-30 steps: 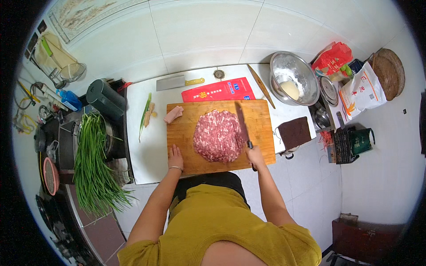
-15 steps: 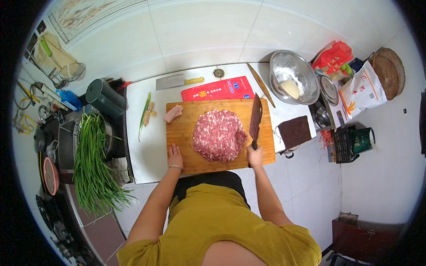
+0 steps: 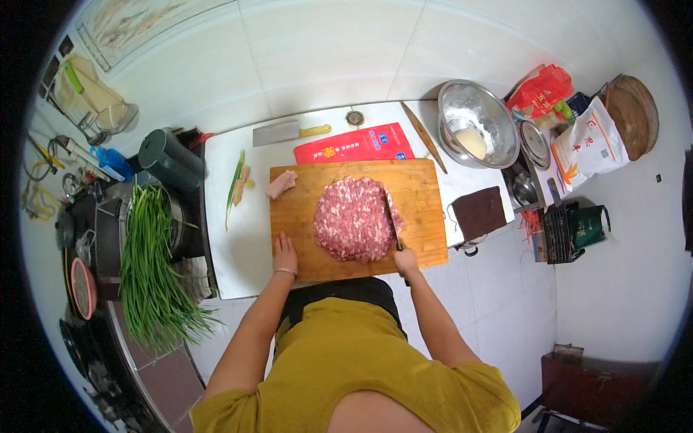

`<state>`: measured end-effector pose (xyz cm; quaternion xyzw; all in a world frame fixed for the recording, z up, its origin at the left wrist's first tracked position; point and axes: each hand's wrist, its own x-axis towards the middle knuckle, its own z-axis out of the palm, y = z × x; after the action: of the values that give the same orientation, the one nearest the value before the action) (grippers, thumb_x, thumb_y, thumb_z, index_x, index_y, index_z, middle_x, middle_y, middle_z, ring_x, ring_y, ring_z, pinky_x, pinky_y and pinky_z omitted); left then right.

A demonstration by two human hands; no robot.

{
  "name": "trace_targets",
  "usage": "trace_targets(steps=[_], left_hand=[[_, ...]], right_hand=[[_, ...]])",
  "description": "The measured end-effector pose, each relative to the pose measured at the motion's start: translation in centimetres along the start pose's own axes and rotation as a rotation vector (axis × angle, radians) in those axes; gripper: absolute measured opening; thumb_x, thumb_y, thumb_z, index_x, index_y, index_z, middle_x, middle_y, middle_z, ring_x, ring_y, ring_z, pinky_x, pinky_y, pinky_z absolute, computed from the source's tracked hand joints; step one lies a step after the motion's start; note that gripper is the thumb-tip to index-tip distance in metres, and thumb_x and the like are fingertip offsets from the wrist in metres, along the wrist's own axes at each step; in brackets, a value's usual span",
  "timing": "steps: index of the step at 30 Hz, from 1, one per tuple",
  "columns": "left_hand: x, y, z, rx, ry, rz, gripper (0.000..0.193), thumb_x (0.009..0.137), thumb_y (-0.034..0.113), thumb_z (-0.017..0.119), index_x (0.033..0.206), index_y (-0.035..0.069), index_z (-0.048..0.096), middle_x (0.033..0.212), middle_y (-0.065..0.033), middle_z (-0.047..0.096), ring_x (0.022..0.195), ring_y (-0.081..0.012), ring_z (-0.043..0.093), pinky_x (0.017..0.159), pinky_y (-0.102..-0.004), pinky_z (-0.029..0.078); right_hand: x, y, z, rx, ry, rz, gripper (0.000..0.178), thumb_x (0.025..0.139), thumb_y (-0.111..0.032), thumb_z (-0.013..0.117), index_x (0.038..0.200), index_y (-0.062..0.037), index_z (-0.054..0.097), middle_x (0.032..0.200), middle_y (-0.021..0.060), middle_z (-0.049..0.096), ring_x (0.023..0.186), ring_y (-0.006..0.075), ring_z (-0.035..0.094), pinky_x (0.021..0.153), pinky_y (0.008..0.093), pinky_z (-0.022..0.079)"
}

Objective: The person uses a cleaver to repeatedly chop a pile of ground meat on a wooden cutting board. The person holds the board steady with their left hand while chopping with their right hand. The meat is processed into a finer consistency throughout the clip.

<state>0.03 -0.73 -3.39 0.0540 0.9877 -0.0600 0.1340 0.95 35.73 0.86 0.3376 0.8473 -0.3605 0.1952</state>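
A round, flat mound of minced meat (image 3: 351, 220) covers the middle of the wooden cutting board (image 3: 294, 209). My right hand (image 3: 406, 262) grips the black handle of a dark-bladed kitchen knife (image 3: 390, 212). Its blade stands edge-down in the right side of the meat. Flat on the board's near left part rests my left hand (image 3: 284, 254), fingers stretched out, apart from the meat. A pale pink chunk of meat (image 3: 281, 184) sits at the board's far left corner.
Behind the board lie a cleaver (image 3: 277, 132), a red packet (image 3: 346, 146) and a wooden rolling pin (image 3: 424, 136). Ginger (image 3: 242, 185) and a green onion (image 3: 235, 182) are at left, beside a heap of green chives (image 3: 148, 267). A metal bowl with dough (image 3: 462, 101) stands far right.
My right hand has swung the knife left and down from above the board's right side into the right part of the minced meat. My left hand has stayed in place.
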Motion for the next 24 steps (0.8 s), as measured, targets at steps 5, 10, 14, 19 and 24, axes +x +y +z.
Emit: trace_targets(steps=[5, 10, 14, 19, 24], left_hand=[[-0.9, 0.3, -3.1, -0.054, -0.151, -0.05, 0.109, 0.047, 0.024, 0.079, 0.13, -0.002, 0.012, 0.138, -0.017, 0.0, 0.126, -0.0314, 0.012, 0.097, -0.0336, 0.03], [-0.5, 0.4, -3.5, -0.023, -0.159, -0.042, 0.099, 0.056, 0.023, 0.074, 0.13, -0.001, 0.012, 0.138, -0.0159, -0.001, 0.126, -0.0305, 0.013, 0.096, -0.0329, 0.031], [-0.3, 0.2, -2.2, -0.022, -0.146, -0.039, 0.089, 0.063, 0.02, 0.069, 0.13, -0.001, 0.013, 0.138, -0.0152, 0.0, 0.126, -0.03, 0.013, 0.096, -0.0334, 0.031], [-0.1, 0.4, -1.4, 0.022, -0.066, -0.048, 0.088, 0.064, 0.019, 0.068, 0.13, -0.001, 0.013, 0.138, -0.0155, 0.001, 0.126, -0.0302, 0.014, 0.098, -0.0345, 0.029], [-0.6, 0.6, -8.0, -0.074, -0.248, -0.037, 0.084, 0.066, 0.019, 0.065, 0.13, -0.001, 0.013, 0.138, -0.0161, 0.002, 0.125, -0.0309, 0.014, 0.097, -0.036, 0.029]], right_hand=[[-5.4, -5.9, -7.8, 0.482, -0.113, -0.06, 0.019, 0.069, -0.014, 0.051, 0.053, -0.0068, 0.041, 0.042, 0.0026, 0.039, 0.032, 0.0129, 0.038, 0.029, 0.0277, 0.028], [-3.7, -3.0, -2.3, 0.507, -0.197, 0.188, 0.021, 0.067, -0.017, 0.052, 0.054, -0.0025, 0.044, 0.042, 0.0045, 0.038, 0.031, 0.0169, 0.036, 0.03, 0.0327, 0.028], [-5.3, -5.2, -6.7, 0.505, -0.139, 0.102, 0.023, 0.068, -0.014, 0.051, 0.051, -0.0093, 0.037, 0.04, 0.001, 0.032, 0.029, 0.0125, 0.03, 0.028, 0.0287, 0.024], [-4.5, -3.5, -5.8, 0.747, 0.073, -0.096, 0.019, 0.069, -0.013, 0.051, 0.053, -0.0059, 0.042, 0.043, 0.0027, 0.04, 0.032, 0.0163, 0.039, 0.031, 0.0303, 0.03], [-3.2, -2.0, -3.6, 0.141, -0.068, -0.01, 0.022, 0.07, -0.015, 0.051, 0.052, -0.009, 0.038, 0.041, 0.0011, 0.035, 0.029, 0.0136, 0.033, 0.028, 0.0284, 0.025]])
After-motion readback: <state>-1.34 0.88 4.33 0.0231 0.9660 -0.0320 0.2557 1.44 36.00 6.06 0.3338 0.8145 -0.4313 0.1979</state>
